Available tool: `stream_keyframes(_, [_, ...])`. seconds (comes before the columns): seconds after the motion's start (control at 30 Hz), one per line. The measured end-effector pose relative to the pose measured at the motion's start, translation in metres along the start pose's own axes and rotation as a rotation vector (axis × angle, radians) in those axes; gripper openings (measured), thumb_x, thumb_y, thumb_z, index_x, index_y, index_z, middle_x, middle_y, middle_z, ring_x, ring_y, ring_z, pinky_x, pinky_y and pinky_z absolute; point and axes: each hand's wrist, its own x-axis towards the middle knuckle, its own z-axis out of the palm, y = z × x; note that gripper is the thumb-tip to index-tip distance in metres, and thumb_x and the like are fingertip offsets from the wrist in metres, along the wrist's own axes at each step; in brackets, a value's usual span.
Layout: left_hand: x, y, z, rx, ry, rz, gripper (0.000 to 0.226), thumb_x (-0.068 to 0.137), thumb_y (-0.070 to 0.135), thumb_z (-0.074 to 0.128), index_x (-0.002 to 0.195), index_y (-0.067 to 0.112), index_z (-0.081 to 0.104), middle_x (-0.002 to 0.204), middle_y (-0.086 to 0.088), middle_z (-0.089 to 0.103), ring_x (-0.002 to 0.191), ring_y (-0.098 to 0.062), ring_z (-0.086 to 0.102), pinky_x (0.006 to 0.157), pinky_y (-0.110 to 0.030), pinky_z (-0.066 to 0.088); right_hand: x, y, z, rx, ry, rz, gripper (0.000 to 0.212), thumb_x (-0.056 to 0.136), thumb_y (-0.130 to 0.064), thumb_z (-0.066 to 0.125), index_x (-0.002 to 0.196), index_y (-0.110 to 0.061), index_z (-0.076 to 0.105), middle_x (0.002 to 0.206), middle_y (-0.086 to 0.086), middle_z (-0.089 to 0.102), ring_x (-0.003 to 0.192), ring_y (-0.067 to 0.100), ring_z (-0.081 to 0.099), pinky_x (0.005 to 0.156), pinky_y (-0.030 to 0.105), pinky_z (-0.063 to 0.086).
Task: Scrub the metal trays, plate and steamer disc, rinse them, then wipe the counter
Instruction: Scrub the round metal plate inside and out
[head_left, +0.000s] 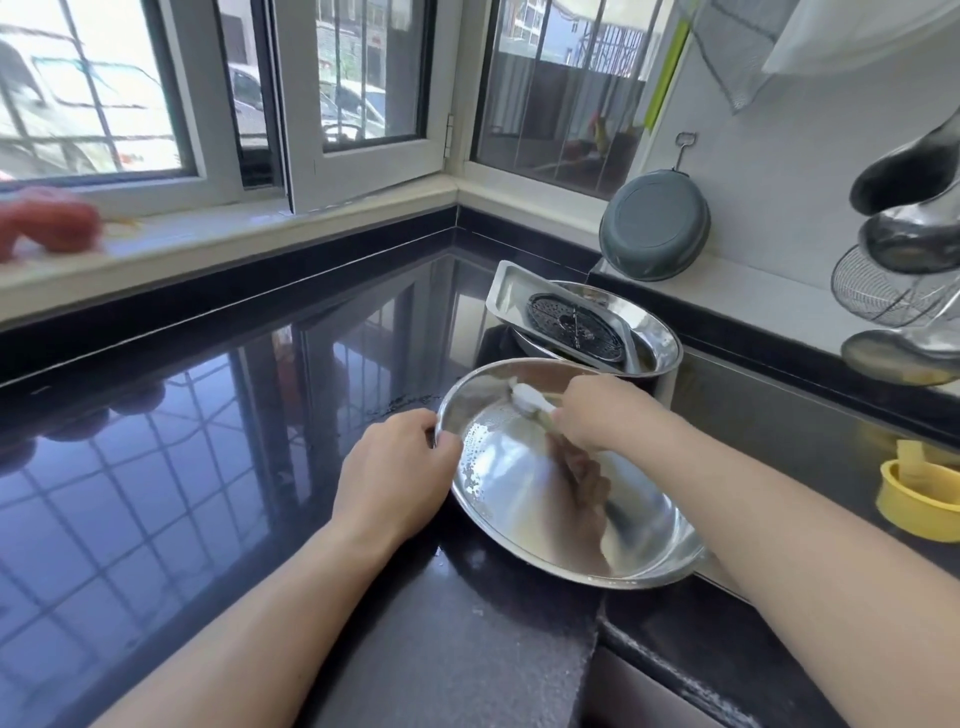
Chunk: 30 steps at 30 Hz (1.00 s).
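While the left hand (397, 470) pinches the rim of the round metal plate (545, 499) at its 9 o'clock edge, the right hand (602, 415) grips a soapy scrubber (527, 399) pressed near 12 o'clock; plate sits tilted at the sink edge on the black counter (208, 441). I'd say work in circles toward 6 o'clock and keep that rim steady, it looks slippery. Rectangular tray (511, 291) and steamer disc (574, 325) wait in a steel basin (657, 332) just behind; yellow cup (917, 501) at 3 o'clock; nothing really blocks the scrubbing.
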Motion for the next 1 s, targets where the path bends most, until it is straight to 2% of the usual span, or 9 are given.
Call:
stream_keyframes(0.1, [0.0,0.0,0.0,0.001,0.002,0.004,0.028,0.089,0.028,0.048,0.07,0.007,0.051,0.061,-0.007,0.053,0.069,-0.031,0.054,0.058,-0.037,0.041,0.001,-0.004,-0.001,0.044,-0.033,-0.038,0.024,0.098,-0.035,0.053,0.082,-0.018,0.061,0.087,0.005,0.067,0.083,0.028,0.067,0.071,0.031,0.053])
stream_keyframes(0.23, [0.0,0.001,0.0,-0.008,0.004,0.002,0.032,0.092,0.029,0.05,0.067,0.008,0.048,0.057,-0.003,0.049,0.064,-0.028,0.05,0.056,-0.037,0.037,-0.018,-0.022,0.0,-0.042,-0.142,-0.175,0.041,0.105,-0.041,0.044,0.076,-0.015,0.057,0.066,0.003,0.05,0.052,0.021,0.048,0.042,0.024,0.042])
stream_keyframes(0.33, [0.0,0.0,0.0,-0.001,0.012,0.006,0.029,0.09,0.027,0.05,0.068,0.008,0.049,0.058,-0.005,0.051,0.069,-0.031,0.054,0.057,-0.038,0.038,-0.009,-0.004,-0.012,-0.118,-0.074,-0.09,0.036,0.103,-0.039,0.045,0.102,-0.01,0.067,0.099,0.011,0.067,0.088,0.031,0.063,0.064,0.025,0.05])
stream_keyframes(0.43, [0.0,0.002,0.001,0.002,0.012,0.014,0.028,0.089,0.027,0.049,0.069,0.007,0.049,0.059,-0.005,0.053,0.07,-0.031,0.055,0.059,-0.039,0.043,-0.007,0.014,-0.015,-0.138,-0.033,0.08,0.033,0.1,-0.024,0.051,0.126,-0.007,0.063,0.127,0.013,0.064,0.112,0.033,0.063,0.089,0.037,0.053])
stream_keyframes(0.5, [0.0,0.002,0.0,0.006,0.012,0.016,0.028,0.089,0.027,0.049,0.07,0.007,0.051,0.061,-0.006,0.055,0.071,-0.031,0.056,0.061,-0.039,0.046,-0.007,0.011,-0.008,-0.093,0.031,0.063,0.034,0.099,-0.027,0.051,0.124,-0.008,0.063,0.124,0.014,0.065,0.112,0.034,0.063,0.087,0.038,0.052])
stream_keyframes(0.63, [0.0,0.001,0.0,0.001,0.005,0.006,0.03,0.089,0.027,0.051,0.067,0.007,0.044,0.058,-0.006,0.048,0.062,-0.028,0.046,0.055,-0.038,0.036,-0.001,-0.011,0.012,-0.007,-0.03,-0.094,0.034,0.101,-0.045,0.046,0.093,-0.016,0.062,0.099,0.013,0.067,0.096,0.029,0.062,0.079,0.034,0.046])
stream_keyframes(0.77, [0.0,0.001,-0.001,0.011,0.011,0.007,0.031,0.088,0.025,0.051,0.064,0.009,0.038,0.056,-0.002,0.042,0.06,-0.025,0.039,0.052,-0.036,0.028,0.005,0.004,0.005,-0.043,0.045,-0.004,0.035,0.097,-0.038,0.047,0.11,-0.011,0.066,0.117,0.016,0.067,0.099,0.035,0.061,0.08,0.036,0.049])
stream_keyframes(0.87, [0.0,0.0,0.0,0.025,0.015,0.01,0.029,0.088,0.025,0.05,0.066,0.008,0.041,0.058,-0.005,0.047,0.065,-0.031,0.049,0.052,-0.037,0.03,-0.003,0.027,-0.001,-0.09,0.075,0.125,0.034,0.097,-0.026,0.049,0.123,-0.01,0.062,0.125,0.013,0.063,0.109,0.035,0.062,0.09,0.042,0.053])
stream_keyframes(1.0, [-0.001,0.002,0.001,0.043,0.02,0.014,0.027,0.089,0.023,0.048,0.067,0.01,0.039,0.061,-0.006,0.05,0.069,-0.031,0.052,0.054,-0.038,0.032,-0.013,0.038,-0.01,-0.176,0.029,0.203,0.035,0.092,-0.019,0.052,0.125,-0.012,0.061,0.124,0.013,0.061,0.111,0.035,0.061,0.092,0.043,0.052])
